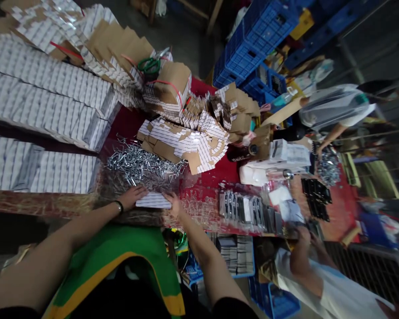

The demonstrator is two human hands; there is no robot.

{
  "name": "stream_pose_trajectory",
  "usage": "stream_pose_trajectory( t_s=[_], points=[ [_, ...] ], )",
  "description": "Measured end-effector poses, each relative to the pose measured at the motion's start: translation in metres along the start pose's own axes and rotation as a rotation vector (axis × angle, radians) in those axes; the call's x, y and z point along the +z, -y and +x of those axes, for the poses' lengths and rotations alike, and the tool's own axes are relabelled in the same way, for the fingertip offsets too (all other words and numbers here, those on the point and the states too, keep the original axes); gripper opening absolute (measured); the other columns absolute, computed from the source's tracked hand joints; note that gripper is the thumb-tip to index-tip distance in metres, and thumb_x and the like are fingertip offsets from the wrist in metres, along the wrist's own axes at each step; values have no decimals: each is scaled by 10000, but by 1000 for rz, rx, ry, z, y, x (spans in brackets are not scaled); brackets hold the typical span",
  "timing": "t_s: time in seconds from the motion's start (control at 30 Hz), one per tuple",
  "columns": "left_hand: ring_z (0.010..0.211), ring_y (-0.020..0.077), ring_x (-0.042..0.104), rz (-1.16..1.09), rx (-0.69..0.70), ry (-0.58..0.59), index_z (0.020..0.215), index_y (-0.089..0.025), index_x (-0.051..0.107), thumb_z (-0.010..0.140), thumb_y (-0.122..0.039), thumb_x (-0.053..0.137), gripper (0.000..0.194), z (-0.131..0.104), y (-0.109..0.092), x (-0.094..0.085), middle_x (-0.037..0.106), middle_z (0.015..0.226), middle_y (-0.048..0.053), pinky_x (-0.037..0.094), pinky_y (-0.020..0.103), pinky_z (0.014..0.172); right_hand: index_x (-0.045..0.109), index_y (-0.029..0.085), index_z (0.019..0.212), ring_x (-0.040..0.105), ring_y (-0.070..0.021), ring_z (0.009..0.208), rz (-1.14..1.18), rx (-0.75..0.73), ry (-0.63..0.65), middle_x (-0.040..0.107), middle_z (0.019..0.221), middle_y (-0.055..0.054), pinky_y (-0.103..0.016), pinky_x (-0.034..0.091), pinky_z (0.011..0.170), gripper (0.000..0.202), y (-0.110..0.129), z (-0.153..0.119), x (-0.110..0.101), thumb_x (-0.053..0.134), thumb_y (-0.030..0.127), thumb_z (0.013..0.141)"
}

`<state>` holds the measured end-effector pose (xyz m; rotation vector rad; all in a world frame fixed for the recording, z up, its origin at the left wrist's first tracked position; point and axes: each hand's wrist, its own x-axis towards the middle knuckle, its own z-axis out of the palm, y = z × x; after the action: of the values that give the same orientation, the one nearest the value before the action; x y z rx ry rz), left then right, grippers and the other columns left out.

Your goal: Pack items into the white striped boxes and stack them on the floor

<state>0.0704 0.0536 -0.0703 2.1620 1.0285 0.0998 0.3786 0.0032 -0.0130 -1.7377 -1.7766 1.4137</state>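
Note:
A small white box with dark stripes [153,200] lies at the table's front edge. My left hand [134,196] is at its left end, the fingers pressed on its upper left corner. At the right end my right hand [173,205] grips the box between thumb and fingers. Just beyond the box is a loose pile of shiny metal pieces [142,161]. Behind that pile lie flat striped cardboard pieces [186,144]. Rows of striped white boxes [46,102] stand at the left.
Green-handled scissors [149,65] rest on cardboard stacks. A dark bottle [242,153] lies right of the cardboard. Wrapped packs [242,210] line the front edge. Blue crates [252,40] stand behind the table. Two other people work at the right, one beyond the table.

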Motion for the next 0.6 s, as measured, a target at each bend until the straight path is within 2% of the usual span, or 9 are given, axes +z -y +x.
stream_pose_trajectory(
  t_s=[0.07,0.1,0.13,0.2,0.3,0.4,0.5,0.6],
  points=[
    [1658,417,310,165,44,53,1612,-233,581,863,-448,792,808,-5,-8,0,491,1712,180,157,664,1345,499,250,1659,490,-428,1507,-250,7,150,430,1725,-200,-597,449,1216,1000,-1,-9,3,888,440,758],
    [1674,431,262,223,58,70,1640,-225,551,868,-521,786,859,-4,-15,1,462,1730,186,96,688,1342,388,249,1724,438,-463,1542,-402,12,196,353,1766,-224,-645,418,1227,1072,-2,-12,7,873,476,796],
    [1672,436,262,266,66,87,1658,-202,525,884,-566,764,888,-1,-23,2,446,1735,203,77,691,1340,279,248,1765,424,-476,1548,-541,16,212,321,1774,-246,-671,410,1222,1089,-2,-15,11,829,499,860],
    [1622,434,369,332,59,118,1674,-138,493,941,-544,713,866,10,-39,7,435,1727,249,170,645,1331,166,248,1790,533,-445,1457,-692,27,176,388,1718,-273,-635,479,1165,1012,-3,-14,21,721,461,971],
    [1474,435,547,395,42,171,1670,-116,498,973,-449,704,799,28,-52,9,472,1692,278,380,571,1227,146,252,1792,705,-364,1209,-707,47,174,477,1643,-252,-493,596,1002,905,-4,-7,23,627,395,1038],
    [1402,417,605,386,99,211,1642,-191,554,969,-444,725,739,31,-51,10,572,1624,242,448,532,1166,142,247,1790,723,-355,1210,-709,31,250,484,1640,-260,-472,603,988,854,0,-3,16,577,433,1078],
    [1458,434,557,363,74,153,1654,-251,540,941,-487,759,783,21,-52,19,561,1638,231,394,584,1210,157,190,1783,620,-429,1394,-779,-2,246,460,1651,-320,-601,534,1112,942,5,-8,16,634,523,1042],
    [1561,506,423,326,-20,66,1683,-265,496,902,-516,790,871,17,-61,29,464,1709,246,277,708,1248,281,128,1747,504,-506,1493,-820,-19,150,413,1681,-358,-743,386,1207,1069,12,-16,26,746,643,935]
  ],
)
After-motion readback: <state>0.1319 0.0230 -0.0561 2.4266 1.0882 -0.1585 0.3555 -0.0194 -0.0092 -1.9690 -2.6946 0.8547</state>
